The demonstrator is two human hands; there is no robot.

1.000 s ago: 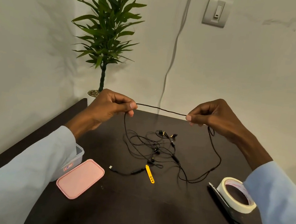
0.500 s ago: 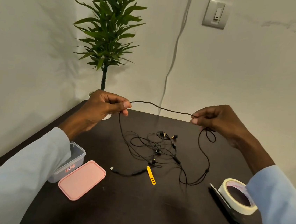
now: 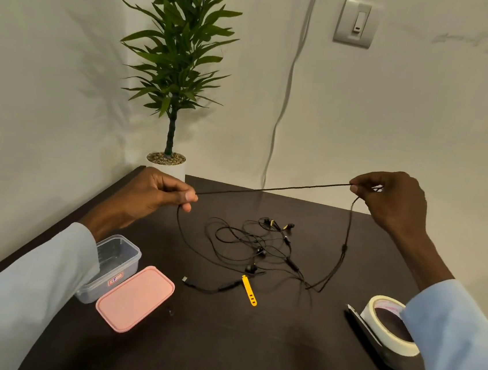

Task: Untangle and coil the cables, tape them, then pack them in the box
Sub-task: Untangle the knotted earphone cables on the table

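Note:
A thin black cable (image 3: pixel 272 188) runs taut between my two hands above the dark table. My left hand (image 3: pixel 157 194) pinches one stretch of it, and my right hand (image 3: pixel 392 197) pinches it higher up with a small loop gathered at the fingers. From both hands the cable hangs down into a tangle of black earphone cables (image 3: pixel 260 244) on the table. A clear plastic box (image 3: pixel 117 259) stands at the left with its pink lid (image 3: pixel 136 298) lying beside it. A roll of white tape (image 3: pixel 384 323) lies at the right.
Black scissors (image 3: pixel 381 353) lie beside the tape roll at the right edge. A yellow cable tie (image 3: pixel 249 290) lies near a loose plug end (image 3: pixel 185 279). A potted plant (image 3: pixel 167 158) stands at the back left corner. The table's left edge (image 3: pixel 60 226) meets the wall.
My hands have drawn further apart. The right hand has risen and moved right, and the left has dropped, so the slack cable between them is now taut and slanted.

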